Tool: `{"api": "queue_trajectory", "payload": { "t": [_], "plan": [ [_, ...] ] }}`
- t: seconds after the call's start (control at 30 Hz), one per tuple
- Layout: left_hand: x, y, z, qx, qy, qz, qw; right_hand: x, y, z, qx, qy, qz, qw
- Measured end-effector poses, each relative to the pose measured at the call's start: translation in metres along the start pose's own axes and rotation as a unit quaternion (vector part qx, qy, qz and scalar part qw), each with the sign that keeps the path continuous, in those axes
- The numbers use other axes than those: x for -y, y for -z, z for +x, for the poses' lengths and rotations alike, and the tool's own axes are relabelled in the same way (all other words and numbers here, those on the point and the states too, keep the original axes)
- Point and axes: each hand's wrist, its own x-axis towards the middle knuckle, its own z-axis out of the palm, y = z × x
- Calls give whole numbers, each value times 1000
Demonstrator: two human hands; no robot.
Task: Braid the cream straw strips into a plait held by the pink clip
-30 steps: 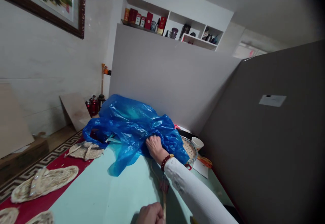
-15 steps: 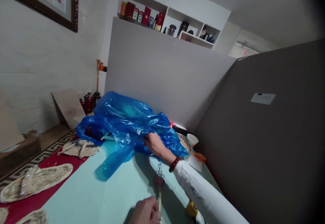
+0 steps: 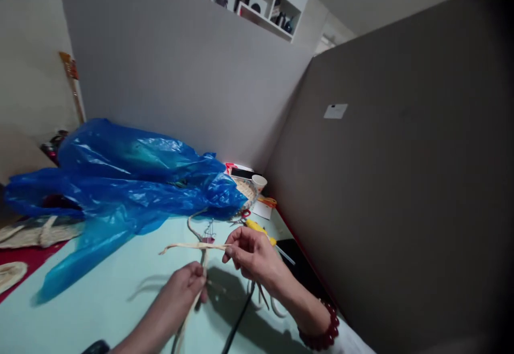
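Note:
My left hand (image 3: 188,284) is closed around a pale plaited cord (image 3: 188,322) that runs down toward the near edge. In my right hand (image 3: 251,255), thumb and fingers pinch one end of a pale straw strip (image 3: 182,245). That strip lies level across the top of the cord, its free end pointing left. Just behind the crossing are a small dark red block (image 3: 208,240) and thin wire or chain (image 3: 209,229). A yellow-handled tool (image 3: 257,227), partly hidden, lies beyond my right hand. Under my right wrist are whitish loops (image 3: 278,307), perhaps scissor handles.
A large crumpled blue plastic bag (image 3: 132,177) covers the back left of the pale green tabletop (image 3: 132,268). Woven straw soles (image 3: 40,232) lie on the red cloth at left. A white cup (image 3: 259,182) and woven basket (image 3: 246,188) stand behind. A black cable (image 3: 239,319) runs forward.
My right hand has left the blue bag and come back, now holding a straw strip across the cord. My left hand has moved forward with the cord. The view has turned right.

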Motion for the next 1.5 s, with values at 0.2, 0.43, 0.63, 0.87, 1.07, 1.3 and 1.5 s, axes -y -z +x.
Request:
{"api": "queue_trajectory", "payload": {
  "t": [0.2, 0.43, 0.63, 0.87, 1.07, 1.3, 1.5],
  "plan": [
    [-14, 3, -14, 1, 56, -71, 996, -25, -9, -36, -81, 101, -129, 983],
    [-24, 4, -21, -19, 83, -114, 990, -40, -29, -52, 2, 108, -352, 930],
    [-15, 7, -20, -45, 101, -104, 988, -30, -6, -62, -3, 16, -330, 944],
    [-15, 7, -22, -53, 101, -97, 989, -41, 10, -106, -26, -19, -256, 966],
    [-19, 4, -25, -62, 109, -99, 987, -49, 5, -134, -47, 35, -278, 959],
    [-18, 4, -23, -62, 88, -114, 988, -32, 9, -130, -41, 74, -321, 943],
    [-19, 4, -21, -30, 80, -135, 987, -11, 12, -75, 82, -4, -137, 987]
  ]
}}
